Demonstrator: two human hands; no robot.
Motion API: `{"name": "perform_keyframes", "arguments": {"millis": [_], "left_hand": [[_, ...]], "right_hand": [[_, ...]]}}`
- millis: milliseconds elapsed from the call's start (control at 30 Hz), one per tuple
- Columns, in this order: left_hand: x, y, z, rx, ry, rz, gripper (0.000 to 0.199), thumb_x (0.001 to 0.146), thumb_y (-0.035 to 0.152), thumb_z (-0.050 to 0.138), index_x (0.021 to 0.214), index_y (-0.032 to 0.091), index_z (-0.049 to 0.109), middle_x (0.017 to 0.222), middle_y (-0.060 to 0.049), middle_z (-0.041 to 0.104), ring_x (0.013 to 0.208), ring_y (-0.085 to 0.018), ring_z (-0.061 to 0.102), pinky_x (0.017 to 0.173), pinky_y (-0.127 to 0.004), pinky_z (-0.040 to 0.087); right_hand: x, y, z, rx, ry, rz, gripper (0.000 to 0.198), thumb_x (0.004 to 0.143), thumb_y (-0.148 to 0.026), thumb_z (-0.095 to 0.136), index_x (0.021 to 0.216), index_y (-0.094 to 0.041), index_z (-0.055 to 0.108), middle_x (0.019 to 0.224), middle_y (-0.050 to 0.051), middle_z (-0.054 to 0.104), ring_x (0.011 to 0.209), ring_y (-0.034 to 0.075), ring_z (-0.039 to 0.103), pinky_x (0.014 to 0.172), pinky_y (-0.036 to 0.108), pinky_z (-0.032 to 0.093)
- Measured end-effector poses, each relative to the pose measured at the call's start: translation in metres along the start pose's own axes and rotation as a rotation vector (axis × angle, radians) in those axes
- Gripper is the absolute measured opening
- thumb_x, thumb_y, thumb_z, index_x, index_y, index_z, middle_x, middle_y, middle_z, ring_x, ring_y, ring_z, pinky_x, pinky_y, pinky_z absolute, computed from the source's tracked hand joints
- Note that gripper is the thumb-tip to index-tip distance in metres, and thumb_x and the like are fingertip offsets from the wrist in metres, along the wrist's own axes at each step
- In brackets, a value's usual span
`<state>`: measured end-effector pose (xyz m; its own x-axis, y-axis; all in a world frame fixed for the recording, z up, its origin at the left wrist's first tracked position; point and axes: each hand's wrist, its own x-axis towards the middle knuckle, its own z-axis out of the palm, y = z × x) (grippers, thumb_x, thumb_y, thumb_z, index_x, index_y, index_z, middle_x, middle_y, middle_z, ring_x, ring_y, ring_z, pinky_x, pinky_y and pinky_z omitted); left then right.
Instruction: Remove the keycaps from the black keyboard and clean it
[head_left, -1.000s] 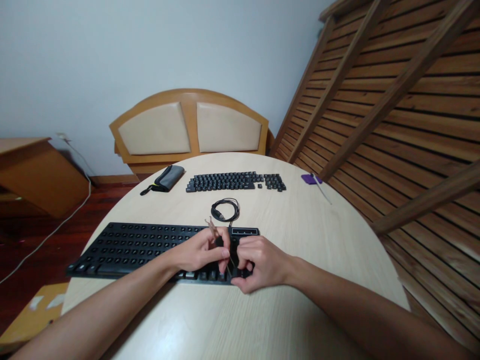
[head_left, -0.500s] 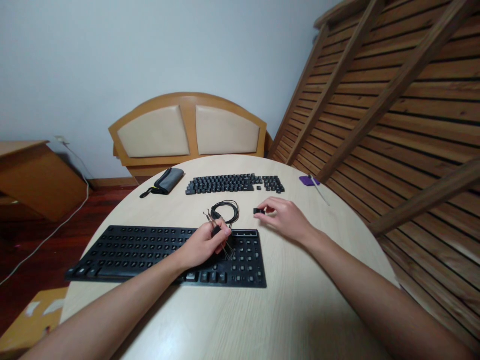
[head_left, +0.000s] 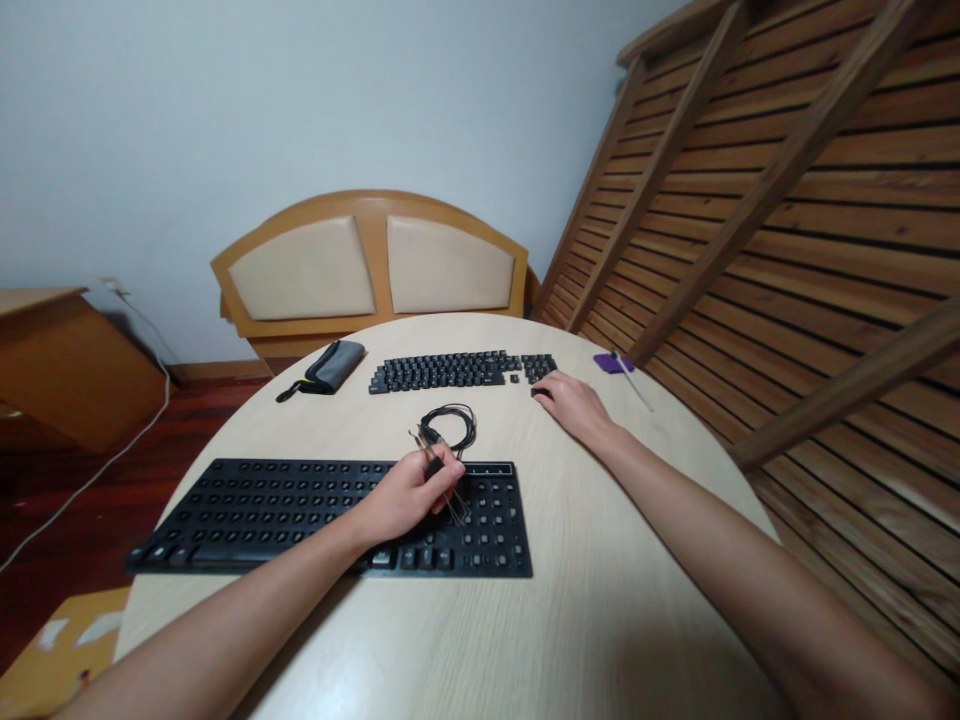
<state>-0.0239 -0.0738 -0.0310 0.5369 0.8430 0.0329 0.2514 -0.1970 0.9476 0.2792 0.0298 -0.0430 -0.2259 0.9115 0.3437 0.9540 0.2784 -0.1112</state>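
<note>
My left hand (head_left: 409, 492) is closed around a wire keycap puller (head_left: 459, 512), whose thin metal loops stick out on both sides of the fist. It hovers over the right part of a black keyboard (head_left: 255, 525), most of whose keys are bare of caps; a few caps remain along the near edge. Farther off, my right hand (head_left: 579, 406) pinches a black keycap (head_left: 541, 392) at the near side of the number-pad keycaps (head_left: 535, 364). Left of those, loose keycaps (head_left: 442, 370) lie in keyboard-like rows. A single keycap (head_left: 514, 379) sits apart between the groups.
Behind the keyboard lies a coiled black cable (head_left: 472, 428). A grey and black pouch (head_left: 339, 366) is at the table's far left. A purple cloth (head_left: 609, 364) with a thin white stick (head_left: 636, 384) is at the far right. Wooden slats (head_left: 780, 260) lean beyond the table's right edge.
My right hand has moved forward and slightly right, carrying the keycap from open tabletop to the number-pad keycaps. My left hand stays nearly still with the keycap puller.
</note>
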Motion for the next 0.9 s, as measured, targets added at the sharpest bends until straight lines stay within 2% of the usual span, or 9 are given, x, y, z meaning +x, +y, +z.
{"name": "perform_keyframes", "arguments": {"millis": [267,600,767,900], "left_hand": [[0.001,0.0,0.002,-0.014,-0.01,0.009,0.035,0.096,0.051,0.047,0.078,0.021,0.044,0.053,0.008,0.045,0.049,-0.011,0.04,0.053,-0.025,0.033],[0.002,0.001,0.001,-0.012,-0.012,0.005,0.035,0.096,0.052,0.047,0.079,0.021,0.045,0.054,0.008,0.045,0.049,-0.011,0.04,0.053,-0.025,0.033],[0.001,0.002,0.0,-0.009,-0.009,-0.004,0.035,0.097,0.051,0.046,0.079,0.021,0.045,0.054,0.008,0.046,0.05,-0.011,0.041,0.055,-0.025,0.034],[0.002,0.002,0.0,-0.022,0.008,0.014,0.038,0.097,0.054,0.046,0.078,0.021,0.046,0.054,0.007,0.045,0.05,-0.011,0.041,0.054,-0.025,0.034]], "right_hand": [[0.006,0.009,0.015,-0.039,0.03,0.052,0.026,0.095,-0.02,0.056,0.115,-0.022,0.072,0.118,0.006,0.069,0.1,0.023,0.067,0.085,0.032,0.052],[0.006,0.01,0.019,-0.011,0.062,0.064,0.027,0.095,-0.019,0.055,0.116,-0.023,0.071,0.119,0.006,0.068,0.101,0.022,0.066,0.085,0.032,0.052],[0.003,0.007,0.014,0.023,0.084,0.062,0.028,0.093,-0.019,0.057,0.119,-0.021,0.067,0.123,0.008,0.065,0.103,0.023,0.065,0.084,0.033,0.052],[-0.005,-0.012,-0.001,0.09,0.085,0.034,0.023,0.092,-0.023,0.058,0.112,-0.02,0.068,0.117,0.007,0.066,0.094,0.021,0.066,0.083,0.033,0.052]]}}
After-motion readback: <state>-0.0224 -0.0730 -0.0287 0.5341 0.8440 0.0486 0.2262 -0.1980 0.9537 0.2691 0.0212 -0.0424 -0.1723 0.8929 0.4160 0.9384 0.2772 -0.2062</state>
